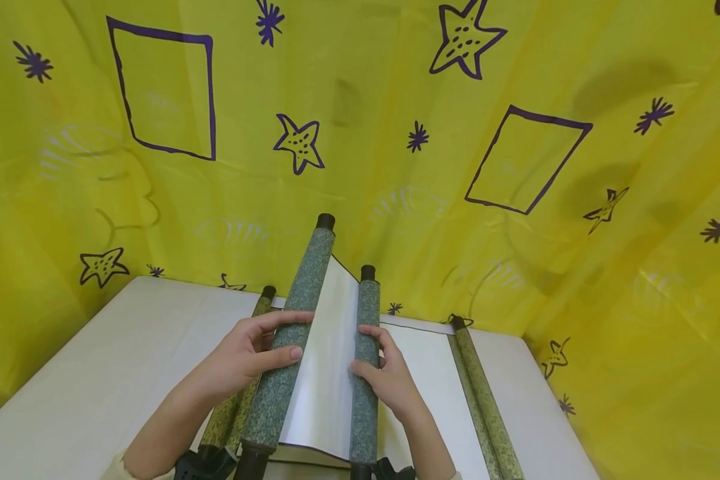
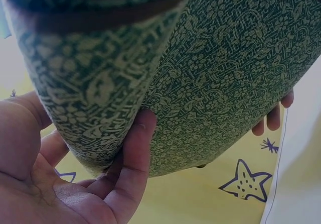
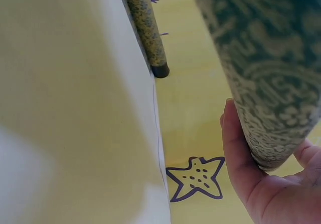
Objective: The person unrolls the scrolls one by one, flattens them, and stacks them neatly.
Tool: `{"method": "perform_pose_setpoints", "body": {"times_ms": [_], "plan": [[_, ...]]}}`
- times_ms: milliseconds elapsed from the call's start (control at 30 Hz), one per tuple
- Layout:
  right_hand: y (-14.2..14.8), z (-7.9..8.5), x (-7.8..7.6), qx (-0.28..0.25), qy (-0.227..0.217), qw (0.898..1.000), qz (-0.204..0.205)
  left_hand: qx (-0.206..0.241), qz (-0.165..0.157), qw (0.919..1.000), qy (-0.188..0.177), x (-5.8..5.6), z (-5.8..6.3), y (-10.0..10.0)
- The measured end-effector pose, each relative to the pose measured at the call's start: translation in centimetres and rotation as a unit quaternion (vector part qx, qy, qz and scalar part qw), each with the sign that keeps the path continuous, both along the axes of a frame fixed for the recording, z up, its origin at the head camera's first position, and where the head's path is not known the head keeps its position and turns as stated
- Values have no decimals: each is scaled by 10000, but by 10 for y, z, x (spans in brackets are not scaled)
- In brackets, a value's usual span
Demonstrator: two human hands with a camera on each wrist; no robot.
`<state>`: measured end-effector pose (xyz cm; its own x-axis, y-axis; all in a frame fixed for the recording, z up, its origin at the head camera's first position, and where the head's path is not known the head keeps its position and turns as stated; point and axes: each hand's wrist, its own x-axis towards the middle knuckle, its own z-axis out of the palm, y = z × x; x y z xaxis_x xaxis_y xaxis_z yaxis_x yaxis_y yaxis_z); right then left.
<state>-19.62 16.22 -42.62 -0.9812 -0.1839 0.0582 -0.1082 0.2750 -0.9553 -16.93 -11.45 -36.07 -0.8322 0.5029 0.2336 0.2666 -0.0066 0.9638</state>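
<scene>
A blue-green patterned scroll is held up, its thicker left roll (image 1: 312, 273) and thinner right roll (image 1: 369, 303) apart with white paper (image 1: 327, 380) stretched between them. My left hand (image 1: 240, 357) grips the thick roll around its middle, thumb and index finger on the near side. The thin roll is gripped by my right hand (image 1: 393, 380), thumb below the index finger. Both rolls have dark end knobs. In the left wrist view the scroll's back (image 2: 220, 68) shows a green and cream floral weave. The same cloth covers the roll (image 3: 281, 98) in the right wrist view.
Beneath lies a second scroll, partly unrolled on the white table (image 1: 174, 320). Its yellow-green rolls, one at right (image 1: 486, 400) and one at left (image 1: 263, 307), flank a white sheet (image 1: 435, 380). A yellow curtain (image 1: 360, 87) with purple stars and frames hangs behind the table.
</scene>
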Motion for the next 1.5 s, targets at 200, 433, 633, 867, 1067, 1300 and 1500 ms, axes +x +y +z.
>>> {"method": "perform_pose_setpoints", "body": {"times_ms": [200,433,633,867,1067,1300,1500], "plan": [[0,0,0,22,-50,10000,-23,81,-17,10000,37,-1,0,-2],[0,2,0,-41,57,9999,-77,162,105,9995,240,-2,0,-4],[2,0,-1,-56,6,10000,-3,167,134,9996,170,-1,2,-5],[4,1,0,-198,-34,9998,15,201,125,9995,200,-1,3,-7],[4,3,0,-270,-41,9996,16,294,138,9993,179,0,4,-7],[5,0,-2,-187,-62,9998,-46,312,248,9989,230,2,5,-10],[5,1,-2,-77,-85,9999,-66,307,286,9987,292,3,8,-10]]}}
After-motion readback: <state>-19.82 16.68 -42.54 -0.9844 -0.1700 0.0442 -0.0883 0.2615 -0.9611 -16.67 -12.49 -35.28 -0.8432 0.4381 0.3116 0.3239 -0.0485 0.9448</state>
